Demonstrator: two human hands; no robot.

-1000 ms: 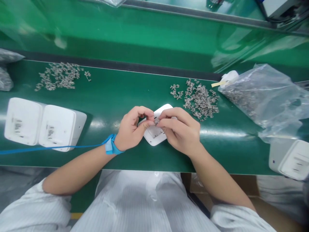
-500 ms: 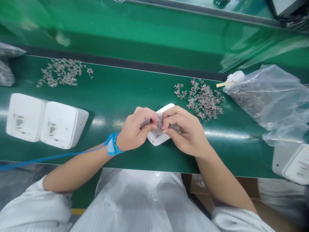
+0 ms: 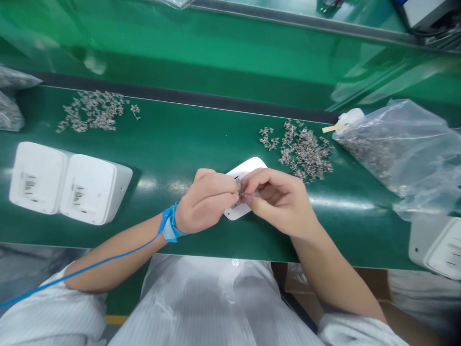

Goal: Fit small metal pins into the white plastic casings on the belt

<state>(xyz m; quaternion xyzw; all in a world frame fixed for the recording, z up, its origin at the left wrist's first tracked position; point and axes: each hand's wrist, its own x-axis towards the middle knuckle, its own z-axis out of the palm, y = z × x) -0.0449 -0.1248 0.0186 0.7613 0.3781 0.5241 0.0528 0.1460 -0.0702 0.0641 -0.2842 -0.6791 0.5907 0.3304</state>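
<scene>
- Lying at the far left edge of the green workbench (image 3: 173, 163): plastic bags (image 3: 9, 113), partly out of view
- Scattering along the bench's far side: a loose pile of small metal clips (image 3: 90, 111)
- Sitting side by side and touching, nearer the front: two white plastic housings (image 3: 63, 183)
- Circling the left wrist: a blue wrist strap (image 3: 170, 223), with its cord (image 3: 108, 264) trailing off toward the lower left
- Pinching together with the right hand: the left hand (image 3: 205, 202), closing on a small metal clip (image 3: 244, 195)
- Lying just beneath both hands: a white housing (image 3: 248, 166), partly hidden
- Clamping the same clip from the other side: the right hand (image 3: 279, 202)
- Spreading just beyond it: a second clip pile (image 3: 304, 154)
- Slumping further right: a clear bag of clips (image 3: 392, 149)
- Poking into the frame at the far right: another white housing (image 3: 437, 247)
</scene>
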